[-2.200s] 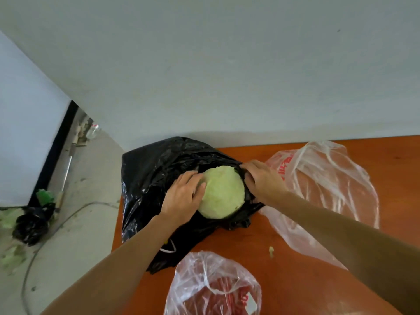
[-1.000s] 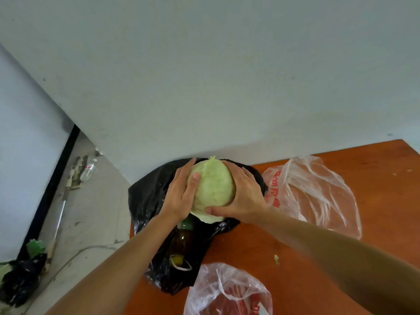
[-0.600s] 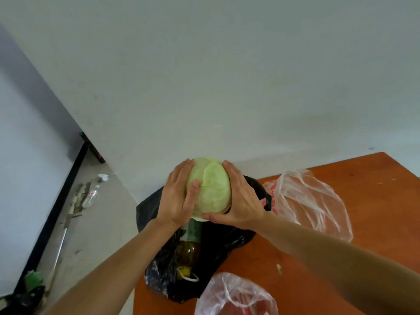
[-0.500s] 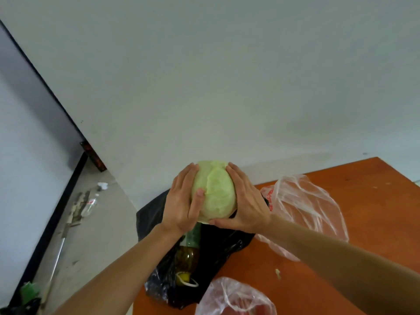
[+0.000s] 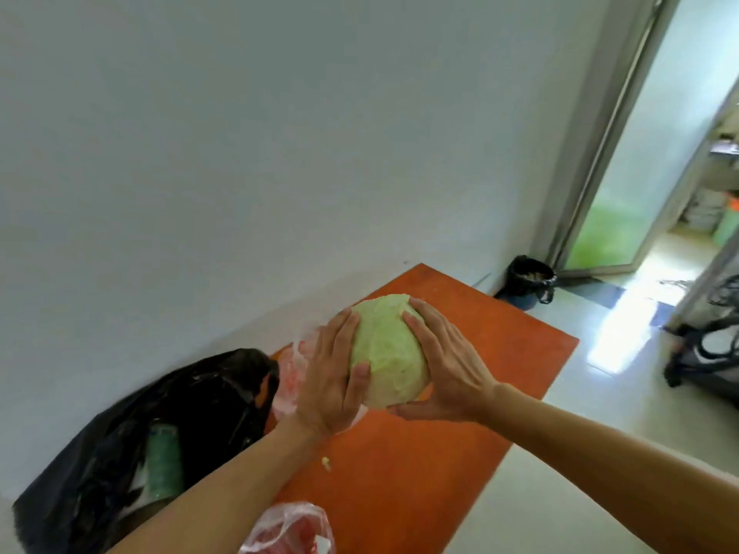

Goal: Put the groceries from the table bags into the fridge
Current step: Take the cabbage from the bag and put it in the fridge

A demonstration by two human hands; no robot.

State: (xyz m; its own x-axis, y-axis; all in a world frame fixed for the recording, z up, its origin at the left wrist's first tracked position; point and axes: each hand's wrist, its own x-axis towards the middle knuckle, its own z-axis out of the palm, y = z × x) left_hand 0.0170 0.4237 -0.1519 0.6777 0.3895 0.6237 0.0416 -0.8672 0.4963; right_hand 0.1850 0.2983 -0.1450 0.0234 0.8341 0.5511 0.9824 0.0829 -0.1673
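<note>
Clear bag [image 5: 290,373] mostly behind left hand [image 5: 332,383], red-printed bag [image 5: 290,529] cut by bottom edge

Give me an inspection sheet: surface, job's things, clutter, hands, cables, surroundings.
Surface: orange table against the white wall.
Job's things: cabbage lifted off the table; black bag open, green bottle inside; near clear bag and far clear bag on the table.
Clutter: pale scrap on the table.
Hands: left hand and right hand both grip the cabbage.
Cables: dark loops at right, too blurred to tell.
Surroundings: black bin by an open doorway.
</note>
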